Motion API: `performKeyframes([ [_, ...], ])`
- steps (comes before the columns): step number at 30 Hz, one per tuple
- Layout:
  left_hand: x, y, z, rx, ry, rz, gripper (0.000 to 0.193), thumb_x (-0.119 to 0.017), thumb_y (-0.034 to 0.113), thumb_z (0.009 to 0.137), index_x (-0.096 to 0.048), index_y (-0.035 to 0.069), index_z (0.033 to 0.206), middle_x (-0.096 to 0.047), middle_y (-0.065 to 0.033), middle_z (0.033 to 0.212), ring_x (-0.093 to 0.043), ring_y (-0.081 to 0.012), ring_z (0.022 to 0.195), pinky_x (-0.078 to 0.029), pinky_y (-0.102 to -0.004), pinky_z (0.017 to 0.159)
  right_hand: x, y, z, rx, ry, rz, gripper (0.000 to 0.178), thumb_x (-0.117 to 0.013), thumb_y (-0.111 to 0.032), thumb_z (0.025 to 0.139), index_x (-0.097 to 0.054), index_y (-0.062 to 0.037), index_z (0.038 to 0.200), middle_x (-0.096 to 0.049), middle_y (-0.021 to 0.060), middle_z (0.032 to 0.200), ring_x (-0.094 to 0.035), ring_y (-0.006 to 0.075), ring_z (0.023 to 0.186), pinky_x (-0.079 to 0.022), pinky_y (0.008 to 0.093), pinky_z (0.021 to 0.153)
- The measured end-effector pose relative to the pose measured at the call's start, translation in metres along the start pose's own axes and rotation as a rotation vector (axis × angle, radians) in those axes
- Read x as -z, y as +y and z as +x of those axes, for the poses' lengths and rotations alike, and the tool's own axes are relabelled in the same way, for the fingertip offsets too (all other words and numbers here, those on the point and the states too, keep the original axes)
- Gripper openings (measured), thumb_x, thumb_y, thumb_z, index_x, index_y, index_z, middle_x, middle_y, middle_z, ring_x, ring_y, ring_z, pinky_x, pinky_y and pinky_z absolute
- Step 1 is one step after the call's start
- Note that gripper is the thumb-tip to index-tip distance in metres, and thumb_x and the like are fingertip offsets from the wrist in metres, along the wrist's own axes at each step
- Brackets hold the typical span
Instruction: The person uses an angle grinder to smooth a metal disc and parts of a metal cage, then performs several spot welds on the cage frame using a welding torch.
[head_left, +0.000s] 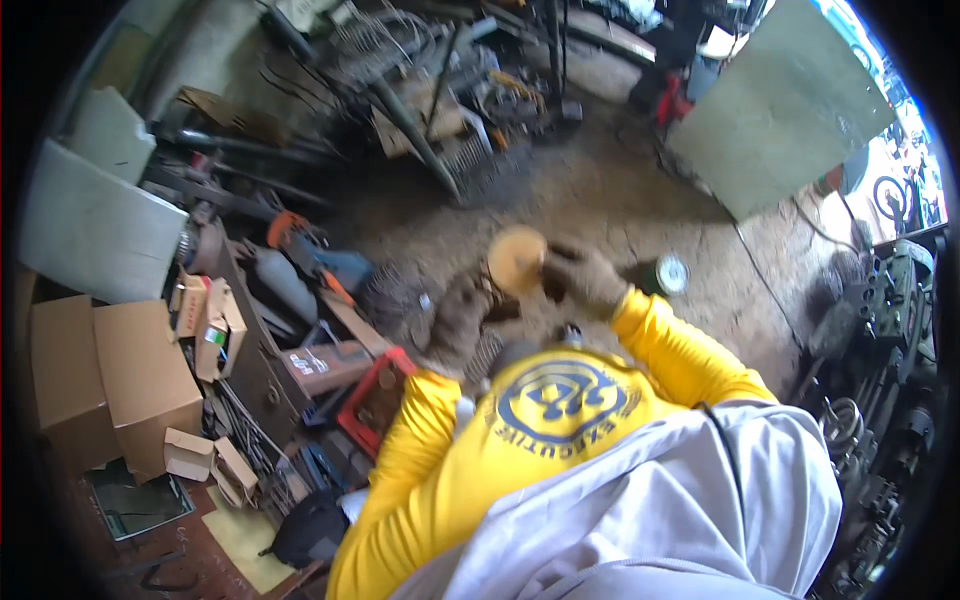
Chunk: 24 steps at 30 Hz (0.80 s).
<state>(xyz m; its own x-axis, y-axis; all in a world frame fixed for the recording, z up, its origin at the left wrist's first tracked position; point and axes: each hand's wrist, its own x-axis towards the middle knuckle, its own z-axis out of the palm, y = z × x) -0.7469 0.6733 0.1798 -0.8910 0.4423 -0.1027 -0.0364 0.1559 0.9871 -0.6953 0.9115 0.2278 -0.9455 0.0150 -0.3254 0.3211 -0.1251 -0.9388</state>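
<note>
1. Flat, round, tan-yellow disc (517, 260): held up in front of the person's torso, above the grey-brown floor (620, 205); no lettering legible on it.
2. Right hand (590, 278): partly closed, fingers gripping the disc at its right edge.
3. Left hand (456, 325): fingers curled, just below and left of the disc. Cannot tell whether it holds anything or touches the disc.
4. Yellow long-sleeved shirt (560, 400): dark-blue round emblem on it, block lettering around the ring.
5. Short cylindrical can with a pale round top (672, 275): near the right wrist; marking on top too blurred to read.
6. Red open-topped tray (400, 362): near the left forearm. Beside it, a flat brown box (325, 367) with white print.
7. Farther left: small tan carton (192, 305) with red print, next to a second carton with a green patch (217, 335); large brown cardboard box (150, 375) near both.
</note>
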Motion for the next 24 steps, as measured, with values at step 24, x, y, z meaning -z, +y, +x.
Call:
performKeyframes([
  [24,-0.012,0.061,0.522,0.039,-0.235,-0.490,0.016,-0.059,0.008,0.099,-0.061,0.004,0.114,-0.068,-0.0036,0.096,-0.067,-0.0119,0.083,-0.058,-0.0282,0.072,0.215,-0.159,0.389,0.073,0.258,0.316,0.032,-0.062,-0.020,0.098,-0.062,0.0020,0.121,-0.067,0.0073,0.105,-0.065,0.0155,0.089,-0.053,0.0279,0.081],
])
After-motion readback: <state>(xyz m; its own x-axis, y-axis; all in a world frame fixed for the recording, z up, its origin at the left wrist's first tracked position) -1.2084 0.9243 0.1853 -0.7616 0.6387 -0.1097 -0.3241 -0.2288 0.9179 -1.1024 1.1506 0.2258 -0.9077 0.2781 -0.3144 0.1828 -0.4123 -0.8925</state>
